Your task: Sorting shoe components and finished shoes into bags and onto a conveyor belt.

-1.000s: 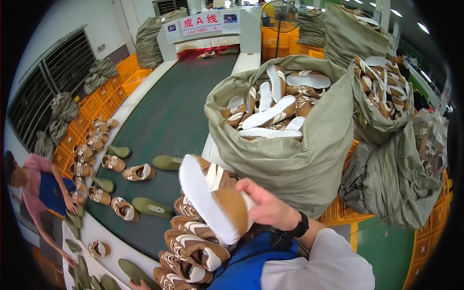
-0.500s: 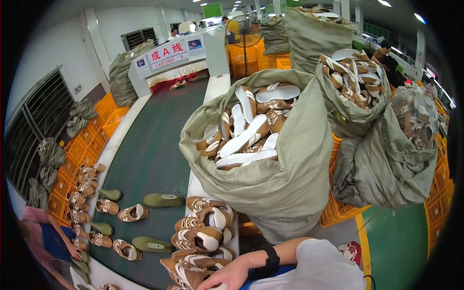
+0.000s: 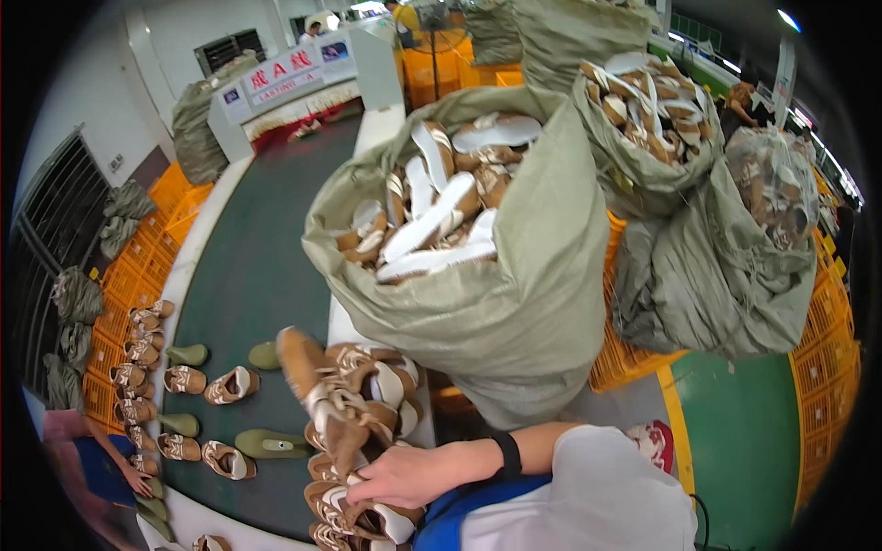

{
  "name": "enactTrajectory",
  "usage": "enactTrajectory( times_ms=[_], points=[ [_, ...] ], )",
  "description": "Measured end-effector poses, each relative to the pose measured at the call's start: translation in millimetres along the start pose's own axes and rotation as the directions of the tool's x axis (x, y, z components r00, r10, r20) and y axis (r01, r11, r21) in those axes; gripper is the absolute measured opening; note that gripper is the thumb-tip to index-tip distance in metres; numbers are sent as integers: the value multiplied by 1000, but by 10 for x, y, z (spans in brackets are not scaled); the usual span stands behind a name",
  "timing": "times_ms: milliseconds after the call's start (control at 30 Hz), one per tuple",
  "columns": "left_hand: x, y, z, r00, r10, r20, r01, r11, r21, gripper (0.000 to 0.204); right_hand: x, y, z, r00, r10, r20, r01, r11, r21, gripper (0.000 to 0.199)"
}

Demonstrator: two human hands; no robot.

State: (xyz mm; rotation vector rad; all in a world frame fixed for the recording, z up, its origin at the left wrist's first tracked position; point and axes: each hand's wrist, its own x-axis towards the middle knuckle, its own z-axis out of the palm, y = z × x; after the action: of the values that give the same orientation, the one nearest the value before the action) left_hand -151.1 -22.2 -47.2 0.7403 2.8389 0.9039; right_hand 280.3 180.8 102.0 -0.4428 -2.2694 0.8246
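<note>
My right hand, with a black band on its wrist, reaches in from the lower right and is closed on the lower end of a brown and white lace-up shoe. That shoe stands tilted above a pile of like shoes stacked on the white edge of a dark green conveyor belt. Just right of the pile stands an open grey-green sack full of shoes with white soles. My left hand is out of view.
Shoes and green shoe lasts lie on the belt. Another person works at the belt's left side beside a row of shoes. More full sacks stand to the right on orange crates, next to a green floor.
One second ago my right hand held a white-soled shoe, then dropped to the pile. Now it holds a brown shoe raised above the pile, and the view has shifted.
</note>
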Motion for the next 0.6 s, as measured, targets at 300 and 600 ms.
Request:
enactTrajectory(
  times_ms=[300, 600],
  points=[
    [-16, 62, 59, 996, 65, 53, -67, 997, 43, 62, -71, 33, 86, 990, -95, 108, 105, 990, -90, 30],
    [743, -1432, 63, 956, 293, 0, -292, 952, 92, 67, -21, -44, -106, 991, 43, 126, -37, 998, -51, 44]
  ],
)
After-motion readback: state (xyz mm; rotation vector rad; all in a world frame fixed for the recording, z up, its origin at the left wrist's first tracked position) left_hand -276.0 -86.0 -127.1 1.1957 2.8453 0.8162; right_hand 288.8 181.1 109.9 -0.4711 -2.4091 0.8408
